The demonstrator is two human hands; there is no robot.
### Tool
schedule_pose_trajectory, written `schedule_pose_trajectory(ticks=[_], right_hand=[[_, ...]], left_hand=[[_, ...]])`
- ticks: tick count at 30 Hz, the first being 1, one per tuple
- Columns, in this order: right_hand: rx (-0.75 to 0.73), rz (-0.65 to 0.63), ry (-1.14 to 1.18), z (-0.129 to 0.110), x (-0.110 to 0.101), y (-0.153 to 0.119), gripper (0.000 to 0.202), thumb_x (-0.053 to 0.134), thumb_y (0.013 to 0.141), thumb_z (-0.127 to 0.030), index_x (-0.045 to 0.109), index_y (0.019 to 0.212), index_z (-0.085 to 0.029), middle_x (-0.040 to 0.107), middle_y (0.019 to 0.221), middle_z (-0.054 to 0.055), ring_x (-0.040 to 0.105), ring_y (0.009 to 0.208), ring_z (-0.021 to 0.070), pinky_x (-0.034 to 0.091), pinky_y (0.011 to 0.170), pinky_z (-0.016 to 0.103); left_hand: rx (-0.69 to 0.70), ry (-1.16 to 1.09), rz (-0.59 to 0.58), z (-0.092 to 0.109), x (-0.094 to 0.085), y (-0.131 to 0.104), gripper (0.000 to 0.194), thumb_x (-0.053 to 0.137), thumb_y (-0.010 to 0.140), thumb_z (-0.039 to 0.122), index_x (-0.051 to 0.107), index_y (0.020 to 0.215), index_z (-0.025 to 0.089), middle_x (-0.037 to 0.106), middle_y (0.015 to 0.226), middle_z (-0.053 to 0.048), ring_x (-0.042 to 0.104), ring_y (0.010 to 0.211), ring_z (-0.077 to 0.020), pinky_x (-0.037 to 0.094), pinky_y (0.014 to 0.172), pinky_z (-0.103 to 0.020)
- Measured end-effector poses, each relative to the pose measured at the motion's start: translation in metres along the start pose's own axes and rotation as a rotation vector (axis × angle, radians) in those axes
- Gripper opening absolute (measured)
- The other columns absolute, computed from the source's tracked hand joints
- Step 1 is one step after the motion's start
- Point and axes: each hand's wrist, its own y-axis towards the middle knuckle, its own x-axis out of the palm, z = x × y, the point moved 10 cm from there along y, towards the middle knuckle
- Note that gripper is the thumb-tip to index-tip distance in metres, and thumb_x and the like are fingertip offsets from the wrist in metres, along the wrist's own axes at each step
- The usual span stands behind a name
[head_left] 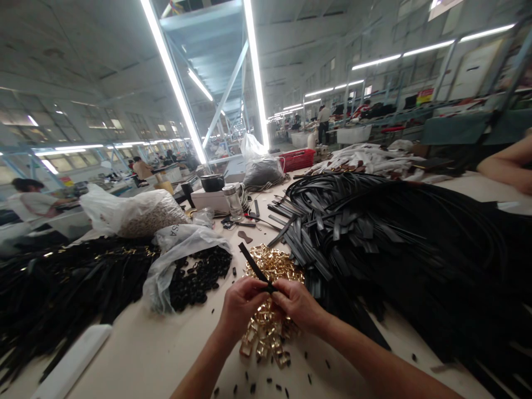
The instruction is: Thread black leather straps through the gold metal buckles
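A black strap (252, 262) is pinched between my two hands, its free end pointing up and to the left. My left hand (241, 307) closes finger and thumb on it from the left. My right hand (300, 303) grips it from the other side, fingertips almost touching the left ones. Whether a small part sits between the fingertips is hidden. Right under the hands lies a heap of gold metal buckles (270, 332). To the left, small black loops (195, 282) spill from a clear plastic bag (160, 282).
Black straps (320, 233) pile high on the right; finished-looking black straps with gold bits (83, 277) cover the left. A glass jar (233, 202), a black bowl (211, 182) and a red basket (297, 159) stand behind. Another person's arm (509, 166) rests at far right.
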Motion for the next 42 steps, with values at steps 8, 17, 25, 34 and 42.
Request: schedule_pose_trajectory(ticks=[8,17,25,34,42], right_hand=[[-0.066,-0.054,-0.030,-0.005,0.004,0.000,0.009,0.055,0.078,-0.022,0.061,0.081,-0.016,0.061,0.069,-0.001,0.057,0.062,0.0128,0.045,0.054,0.021],[-0.066,-0.001,-0.007,-0.015,-0.007,-0.001,0.024,0.056,0.084,-0.036,0.064,0.086,-0.014,0.062,0.070,0.001,0.058,0.061,0.0132,0.047,0.054,0.022],[0.096,-0.215,0.251,-0.007,0.012,-0.008,0.035,0.057,0.080,-0.049,0.059,0.083,-0.014,0.059,0.057,-0.003,0.052,0.041,0.0080,0.043,0.041,0.018],[0.218,-0.431,0.384,-0.004,0.030,-0.018,0.039,0.063,0.075,-0.050,0.061,0.085,-0.012,0.064,0.058,0.001,0.055,0.039,0.0074,0.044,0.038,0.015],[0.193,-0.435,0.306,-0.014,0.024,-0.018,0.032,0.061,0.075,-0.043,0.064,0.082,-0.011,0.063,0.053,-0.001,0.051,0.034,0.0071,0.040,0.033,0.015]], left_hand=[[0.093,0.213,-0.041,0.010,0.008,0.002,0.012,0.068,0.069,0.017,0.074,0.078,0.022,0.065,0.078,-0.004,0.061,0.071,-0.0171,0.049,0.065,-0.027],[-0.144,-0.193,-0.095,-0.014,0.016,-0.001,0.010,0.071,0.071,0.023,0.069,0.080,0.019,0.069,0.079,-0.003,0.064,0.074,-0.0177,0.051,0.071,-0.029],[-0.336,-0.452,-0.209,-0.020,0.019,-0.006,0.044,0.082,0.061,0.030,0.066,0.100,0.018,0.067,0.079,-0.002,0.056,0.059,-0.0098,0.042,0.050,-0.019],[-0.357,-0.618,-0.336,-0.022,0.033,-0.018,0.032,0.085,0.057,0.024,0.066,0.081,0.014,0.057,0.061,0.003,0.041,0.049,-0.0051,0.027,0.046,-0.018],[-0.383,-0.795,-0.301,-0.021,0.045,-0.020,0.033,0.083,0.059,0.026,0.062,0.080,0.013,0.045,0.050,0.007,0.030,0.043,-0.0029,0.017,0.043,-0.017]])
